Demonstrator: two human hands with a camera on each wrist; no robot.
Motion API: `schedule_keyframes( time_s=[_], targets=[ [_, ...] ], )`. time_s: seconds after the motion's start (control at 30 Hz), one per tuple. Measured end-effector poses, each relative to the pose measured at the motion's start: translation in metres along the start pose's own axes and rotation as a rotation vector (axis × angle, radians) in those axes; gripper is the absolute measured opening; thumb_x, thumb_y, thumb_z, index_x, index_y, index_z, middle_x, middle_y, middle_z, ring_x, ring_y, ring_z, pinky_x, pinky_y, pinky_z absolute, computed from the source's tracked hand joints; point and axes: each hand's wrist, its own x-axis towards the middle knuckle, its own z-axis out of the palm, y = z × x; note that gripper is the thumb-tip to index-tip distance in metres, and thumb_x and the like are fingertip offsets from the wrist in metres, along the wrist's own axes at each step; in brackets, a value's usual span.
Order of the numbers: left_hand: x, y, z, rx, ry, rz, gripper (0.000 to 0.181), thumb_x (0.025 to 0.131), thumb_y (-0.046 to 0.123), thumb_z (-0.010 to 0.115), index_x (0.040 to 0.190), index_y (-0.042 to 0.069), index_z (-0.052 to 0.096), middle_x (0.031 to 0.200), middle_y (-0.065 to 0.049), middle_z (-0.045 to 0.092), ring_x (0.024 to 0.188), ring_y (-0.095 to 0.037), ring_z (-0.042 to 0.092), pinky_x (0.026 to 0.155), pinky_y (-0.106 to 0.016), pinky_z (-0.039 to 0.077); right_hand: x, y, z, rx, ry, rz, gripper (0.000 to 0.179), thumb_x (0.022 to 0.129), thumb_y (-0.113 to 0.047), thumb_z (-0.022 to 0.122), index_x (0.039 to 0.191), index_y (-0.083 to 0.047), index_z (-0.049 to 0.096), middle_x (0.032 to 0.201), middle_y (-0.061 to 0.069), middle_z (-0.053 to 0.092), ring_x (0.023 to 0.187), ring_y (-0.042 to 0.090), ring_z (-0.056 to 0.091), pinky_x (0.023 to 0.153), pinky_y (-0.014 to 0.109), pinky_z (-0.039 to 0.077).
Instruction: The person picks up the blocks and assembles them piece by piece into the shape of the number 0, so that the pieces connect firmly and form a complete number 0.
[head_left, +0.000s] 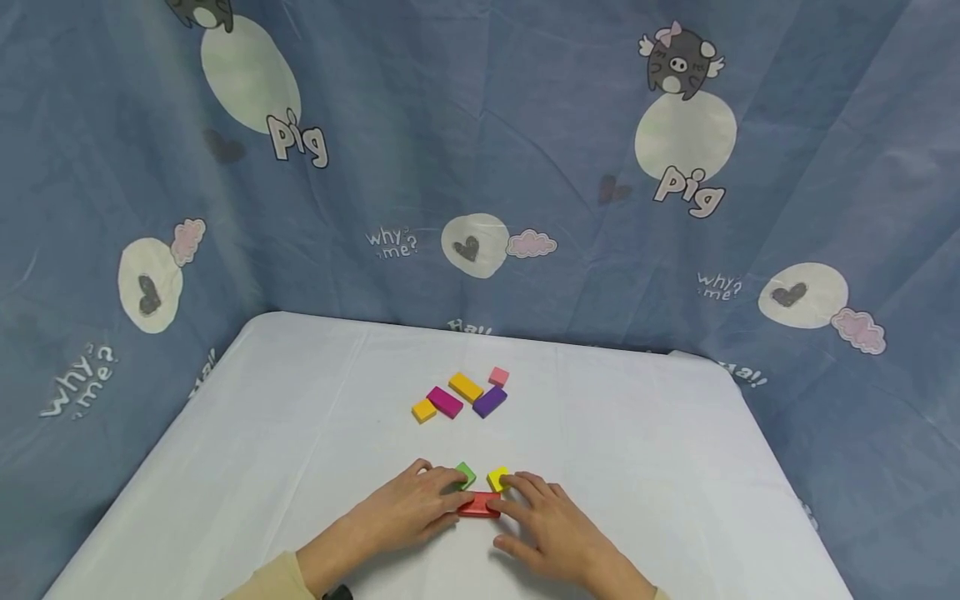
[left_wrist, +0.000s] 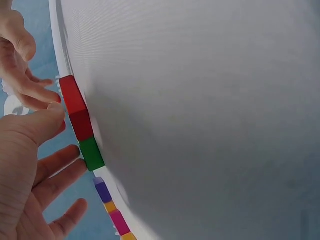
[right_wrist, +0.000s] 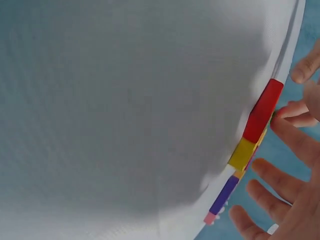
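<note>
A red block (head_left: 480, 505) lies lengthwise near the front of the table, between the two hands. Behind its ends sit a green block (head_left: 467, 475) on the left and a yellow block (head_left: 498, 478) on the right. My left hand (head_left: 416, 507) reaches in from the left with loosely bent fingers, the index fingertip on the red block and another at the green one. From the right comes my right hand (head_left: 551, 529), fingers spread, its index fingertip on the red block's right end and another fingertip at the yellow block. Neither thumb grips a block.
Farther back lie a long orange block (head_left: 466, 387), a small orange one (head_left: 423, 411), a magenta block (head_left: 446, 402), a purple block (head_left: 490, 402) and a pink cube (head_left: 498, 377). White cloth (head_left: 645, 433) covers the table; a blue printed curtain (head_left: 480, 150) hangs around it.
</note>
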Motion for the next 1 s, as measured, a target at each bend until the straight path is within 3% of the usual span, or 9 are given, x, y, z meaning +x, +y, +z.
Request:
schedule_keyframes(
  time_s=[0.2, 0.37, 0.53, 0.73, 1.0],
  targets=[
    [0.003, -0.008, -0.009, -0.047, -0.021, -0.052, 0.039, 0.097, 0.038, 0.061, 0.133, 0.024, 0.062, 0.132, -0.002, 0.057, 0.119, -0.016, 0.054, 0.094, -0.041, 0.044, 0.0, 0.0, -0.002, -0.018, 0.008, -0.016, 0.048, 0.097, -0.059, 0.045, 0.134, -0.03, 0.059, 0.142, 0.003, 0.048, 0.131, 0.027, 0.043, 0.095, 0.054, 0.045],
    [0.006, -0.023, -0.016, -0.071, -0.02, -0.152, 0.039, 0.097, 0.039, 0.06, 0.133, 0.023, 0.062, 0.136, -0.004, 0.055, 0.124, -0.019, 0.051, 0.099, -0.048, 0.041, 0.0, 0.0, -0.002, -0.013, -0.013, -0.003, 0.049, 0.096, -0.06, 0.047, 0.133, -0.031, 0.06, 0.142, 0.002, 0.049, 0.13, 0.025, 0.044, 0.096, 0.054, 0.044],
    [0.006, -0.039, -0.014, -0.05, 0.033, -0.261, 0.04, 0.095, 0.039, 0.062, 0.13, 0.019, 0.064, 0.136, -0.005, 0.055, 0.123, -0.023, 0.052, 0.098, -0.05, 0.041, -0.001, -0.001, 0.0, 0.005, -0.041, 0.003, 0.051, 0.095, -0.062, 0.047, 0.134, -0.031, 0.059, 0.14, 0.001, 0.05, 0.128, 0.024, 0.045, 0.095, 0.054, 0.045],
    [0.005, -0.05, -0.002, -0.031, 0.083, -0.286, 0.041, 0.093, 0.036, 0.065, 0.128, 0.014, 0.064, 0.134, -0.011, 0.056, 0.12, -0.029, 0.054, 0.09, -0.05, 0.045, -0.003, -0.002, 0.0, 0.015, -0.077, 0.017, 0.057, 0.094, -0.066, 0.044, 0.137, -0.031, 0.057, 0.141, -0.001, 0.049, 0.128, 0.024, 0.044, 0.095, 0.055, 0.046],
    [0.009, -0.058, 0.01, -0.009, 0.055, -0.307, 0.058, 0.093, 0.04, 0.064, 0.14, 0.007, 0.053, 0.147, -0.017, 0.044, 0.132, -0.036, 0.042, 0.095, -0.055, 0.042, -0.002, -0.002, -0.001, 0.012, -0.055, 0.003, 0.055, 0.095, -0.064, 0.045, 0.136, -0.03, 0.058, 0.14, -0.001, 0.049, 0.127, 0.023, 0.045, 0.095, 0.054, 0.046]
  ],
)
